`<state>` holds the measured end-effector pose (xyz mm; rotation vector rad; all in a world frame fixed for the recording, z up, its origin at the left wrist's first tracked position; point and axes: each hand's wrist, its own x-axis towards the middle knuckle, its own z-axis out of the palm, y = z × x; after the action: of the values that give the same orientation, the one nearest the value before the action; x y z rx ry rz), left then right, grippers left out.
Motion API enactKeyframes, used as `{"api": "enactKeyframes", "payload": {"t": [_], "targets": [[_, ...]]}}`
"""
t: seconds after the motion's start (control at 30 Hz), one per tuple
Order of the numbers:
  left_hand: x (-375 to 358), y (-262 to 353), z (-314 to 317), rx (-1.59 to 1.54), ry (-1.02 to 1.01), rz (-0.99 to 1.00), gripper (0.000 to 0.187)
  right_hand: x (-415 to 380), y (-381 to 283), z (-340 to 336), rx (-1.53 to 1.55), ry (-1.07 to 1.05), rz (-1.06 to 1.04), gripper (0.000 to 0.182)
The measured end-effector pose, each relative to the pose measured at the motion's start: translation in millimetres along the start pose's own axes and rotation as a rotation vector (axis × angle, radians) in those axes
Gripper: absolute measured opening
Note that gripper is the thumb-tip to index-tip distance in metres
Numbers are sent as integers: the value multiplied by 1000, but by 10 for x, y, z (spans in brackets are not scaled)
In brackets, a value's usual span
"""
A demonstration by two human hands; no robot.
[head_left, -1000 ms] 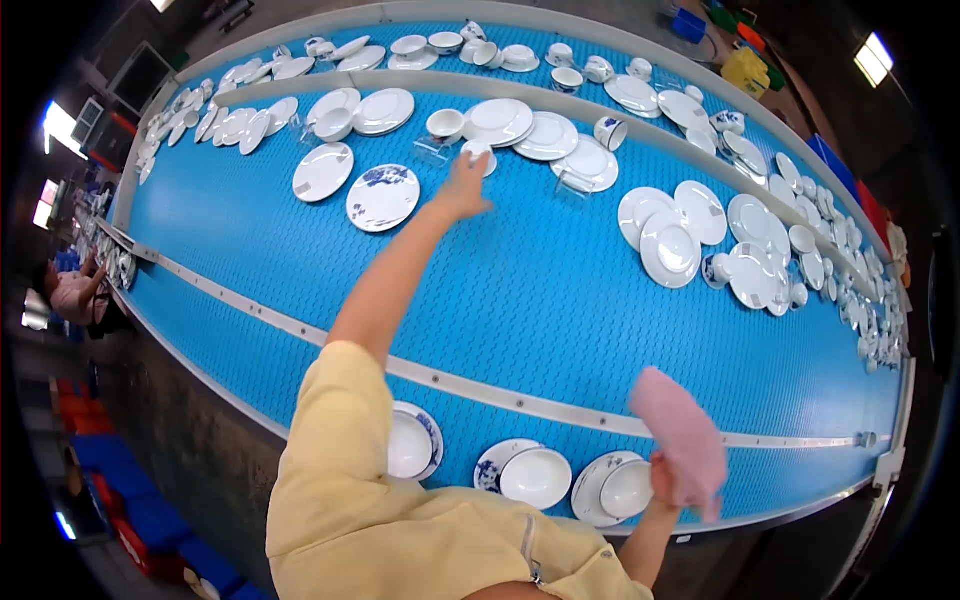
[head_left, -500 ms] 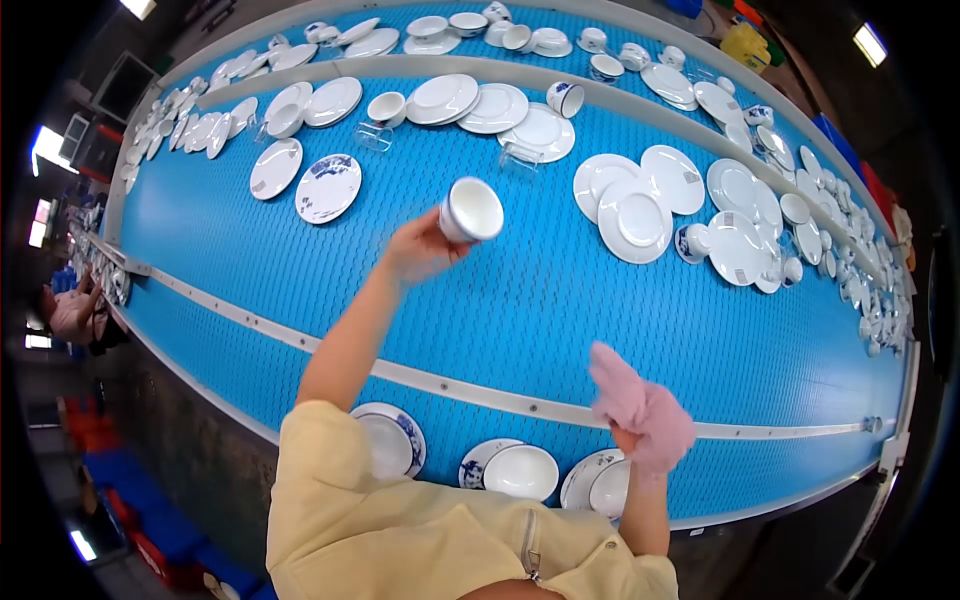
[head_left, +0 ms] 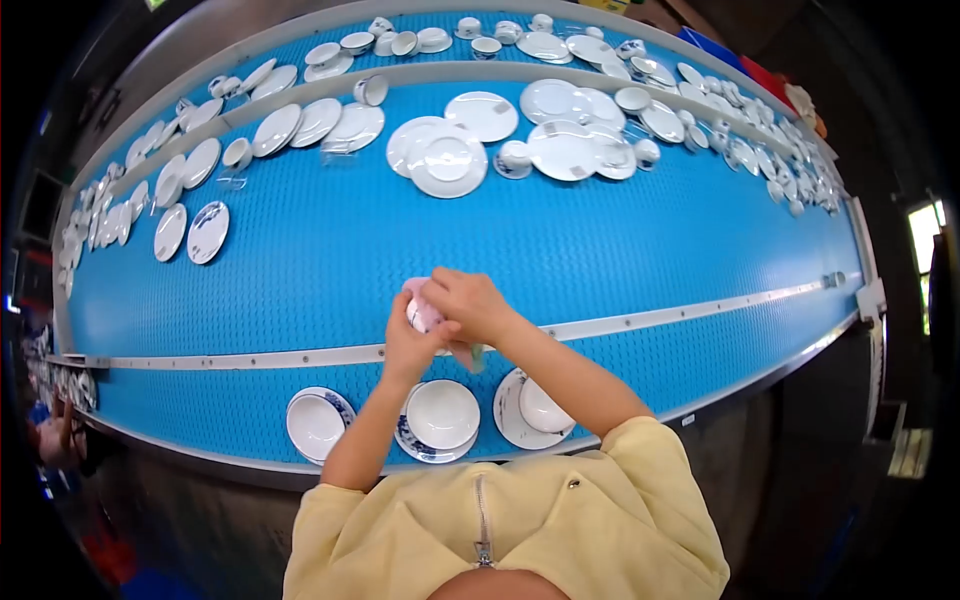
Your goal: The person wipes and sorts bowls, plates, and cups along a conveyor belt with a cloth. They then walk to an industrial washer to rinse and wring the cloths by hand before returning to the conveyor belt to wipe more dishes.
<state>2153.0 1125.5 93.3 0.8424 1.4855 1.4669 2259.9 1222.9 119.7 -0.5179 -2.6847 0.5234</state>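
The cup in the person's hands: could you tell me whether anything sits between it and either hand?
Partly. The left hand grips the cup directly, while the right hand presses a pink cloth against it, so only the cloth lies between that hand and the cup.

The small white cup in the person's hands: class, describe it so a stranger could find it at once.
Start at the wide blue conveyor belt and follow the pale metal rail to the two hands meeting above it. Between the left hand and right hand sits a small white cup, pressed against a pink cloth. Unlike all other crockery, it is held, not resting.
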Motion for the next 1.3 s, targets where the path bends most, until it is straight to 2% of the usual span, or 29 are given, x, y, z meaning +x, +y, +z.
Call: {"api": "enactKeyframes", "payload": {"t": [0.03, 0.07, 0.1, 0.13, 0.17, 0.2, 0.23, 0.27, 0.3, 0.33, 0.37, 0.4, 0.47, 0.5, 0.53, 0.57, 0.6, 0.63, 0.67, 0.73, 0.8, 0.87, 0.93, 1.0, 1.07, 1.17, 1.3], "targets": [[-124, 251, 247, 14, 72, 60, 71, -146, 88, 48, 280, 118, 109, 39], [-175, 241, 395, 20, 67, 62, 71, -271, 168, 128, 564, 239, 212, 36], [-187, 211, 527, 183, 156, 224, 69, -406, 201, 298, 674, 263, 358, 32], [-204, 230, 642, 345, 253, 379, 67, -494, 137, 202, 676, 259, 348, 32], [-212, 283, 682, 513, 225, 521, 65, -589, 34, 111, 1126, 213, 533, 31], [-197, 280, 711, 517, 234, 504, 65, -673, -84, -11, 1574, 148, 726, 31], [-193, 255, 704, 400, 143, 468, 65, -757, -156, -52, 2024, 52, 927, 30], [-253, 209, 658, 290, 75, 416, 66, -854, 93, 55, 1380, -413, 411, 29], [-307, 189, 572, 95, 87, 303, 55, -993, 368, 174, 696, -743, -144, 27], [-397, 157, 418, 130, 170, 260, 55, -1111, 252, -97, 1010, -776, 230, 25], [-511, 129, 228, -86, 262, 79, 47, -1243, 211, -396, 1275, -805, 645, 25], [-648, 162, 32, -314, 345, -71, 39, -1649, 619, 174, 1248, -645, 271, 24], [-952, 8, -443, -74, 524, -85, 31, -1641, 754, -404, 1430, -584, 444, 24], [-1083, 21, -620, 82, 571, -191, 34, -1609, 813, -514, 1446, -606, 437, 24], [-1219, 0, -766, 233, 602, -300, 38, -1636, 905, -598, 1266, -550, 444, 22], [-1361, -256, -1091, 375, 574, -318, 43, -1658, 990, -695, 1083, -494, 454, 20], [-1457, -508, -1279, 512, 541, -331, 49, -1602, 999, -785, 1087, -505, 461, 20], [-1580, -426, -1508, 500, 537, -323, 49, -1316, 581, -767, 784, -617, 452, 21], [-1591, -370, -1435, 591, 528, -286, 52, -1221, 481, -771, 491, -717, 434, 21], [-1662, -323, -1354, 682, 520, -250, 55, -1351, 441, -382, 343, -530, 204, 25], [-1640, -381, -1277, 531, 500, -400, 58, -1618, 352, 60, 94, -371, 153, 28], [-1625, -381, -1058, 488, 500, -461, 61, -1759, 283, 4, 102, -293, 129, 24], [-1581, -555, -875, 853, 404, -292, 66, -1931, 307, -28, 48, -287, 110, 33], [-1553, -549, -515, 989, 256, -339, 71, -2078, 428, -144, 20, -283, 127, 34], [-1543, -631, -132, 1078, 142, -255, 76, -2268, 656, -284, 10, -276, 143, 34], [-1542, -715, 283, 1076, 60, -176, 76, -2488, 955, -473, 25, -297, 174, 33], [-1484, -905, 1135, 1085, -39, -105, 77, -3028, 1617, -926, -24, -439, 266, 32]]}}
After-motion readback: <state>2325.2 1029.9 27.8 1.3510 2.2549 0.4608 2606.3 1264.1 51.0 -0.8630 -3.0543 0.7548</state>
